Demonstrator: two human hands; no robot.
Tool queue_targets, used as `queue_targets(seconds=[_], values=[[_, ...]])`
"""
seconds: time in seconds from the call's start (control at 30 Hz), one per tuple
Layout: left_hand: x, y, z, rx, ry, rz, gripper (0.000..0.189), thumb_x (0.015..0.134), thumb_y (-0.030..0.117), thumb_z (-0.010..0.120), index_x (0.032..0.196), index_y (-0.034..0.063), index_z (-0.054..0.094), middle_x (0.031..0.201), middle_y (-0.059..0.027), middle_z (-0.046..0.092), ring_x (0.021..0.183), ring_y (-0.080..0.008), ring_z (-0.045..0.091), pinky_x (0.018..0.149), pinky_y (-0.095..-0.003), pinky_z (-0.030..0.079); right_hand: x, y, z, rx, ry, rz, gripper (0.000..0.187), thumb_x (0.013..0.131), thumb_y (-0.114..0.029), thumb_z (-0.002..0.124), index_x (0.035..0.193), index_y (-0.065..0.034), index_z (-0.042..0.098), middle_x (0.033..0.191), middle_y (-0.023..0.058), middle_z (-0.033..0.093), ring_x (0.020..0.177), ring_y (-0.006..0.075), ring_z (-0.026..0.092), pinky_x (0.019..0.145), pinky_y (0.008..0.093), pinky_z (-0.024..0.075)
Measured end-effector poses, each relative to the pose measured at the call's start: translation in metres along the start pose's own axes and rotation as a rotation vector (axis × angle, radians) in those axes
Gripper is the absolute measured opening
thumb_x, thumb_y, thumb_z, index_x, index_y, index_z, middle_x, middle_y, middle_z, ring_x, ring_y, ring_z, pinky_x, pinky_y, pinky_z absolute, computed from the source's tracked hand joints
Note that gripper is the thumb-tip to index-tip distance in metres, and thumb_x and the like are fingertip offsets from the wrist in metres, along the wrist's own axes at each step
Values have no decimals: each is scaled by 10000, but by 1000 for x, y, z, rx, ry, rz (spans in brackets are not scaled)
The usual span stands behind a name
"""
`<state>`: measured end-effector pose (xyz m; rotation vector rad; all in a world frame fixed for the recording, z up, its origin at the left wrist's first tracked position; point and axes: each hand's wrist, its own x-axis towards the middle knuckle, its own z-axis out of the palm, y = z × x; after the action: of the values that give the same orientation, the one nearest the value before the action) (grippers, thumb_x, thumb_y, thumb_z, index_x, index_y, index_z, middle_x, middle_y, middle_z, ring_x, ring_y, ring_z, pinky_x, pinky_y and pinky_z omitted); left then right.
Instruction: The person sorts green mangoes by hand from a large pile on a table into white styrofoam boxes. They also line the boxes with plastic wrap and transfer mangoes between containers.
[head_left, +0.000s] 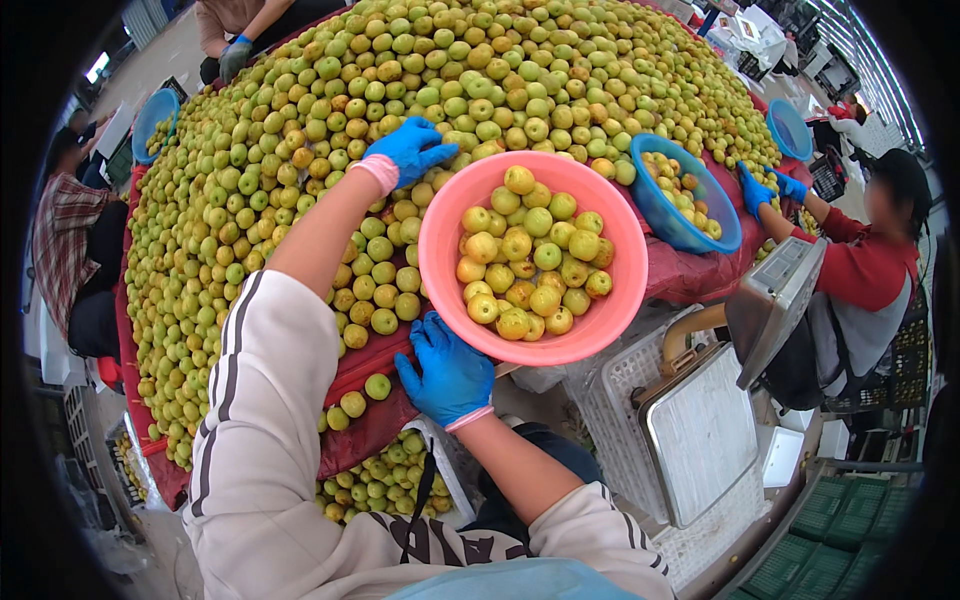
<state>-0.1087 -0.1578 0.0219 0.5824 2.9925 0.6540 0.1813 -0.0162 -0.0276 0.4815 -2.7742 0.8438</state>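
Note:
My left hand (409, 152), in a blue glove, lies palm down over a heap of small round yellow-green fruit (292, 187) that look like jujubes. Its thumb and fingers are apart, and nothing shows between them. A pink plastic basin (442, 300), part-filled with the same fruit (544, 259), sits at the heap's near edge. By the basin's lower left rim is my right hand (450, 373), also gloved in blue, over the red cloth edge (367, 367). The palm of that hand is hidden, so whether it grips anything is unclear. Several loose fruits (352, 403) lie left of it.
A blue basin (690, 195) of fruit leans at right, near a co-worker's gloved hands (757, 187). A platform scale (701, 435) stands below beside a white plastic crate (637, 427). Under the cloth edge is a container of fruit (397, 480). Other people sit around the heap.

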Motion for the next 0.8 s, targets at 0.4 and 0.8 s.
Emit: queue_targets(seconds=[0.4,0.8], values=[[-38,28,24,301,-111,-7,279,881,390,632,1034,170,707,1257,-151,593,1045,-382,659,888,-472,547,-4,3,9,-41,46,-12,448,883,-383,644,1181,-50,685,1247,153,625,1143,324,605,920,446,521],[-59,40,-29,-1071,209,-118,472,921,326,707,1303,74,592,1093,-49,660,786,-126,644,610,-260,531,-4,7,11,26,67,-6,414,863,-369,670,1117,-43,689,1192,131,634,1121,318,609,872,449,536]])
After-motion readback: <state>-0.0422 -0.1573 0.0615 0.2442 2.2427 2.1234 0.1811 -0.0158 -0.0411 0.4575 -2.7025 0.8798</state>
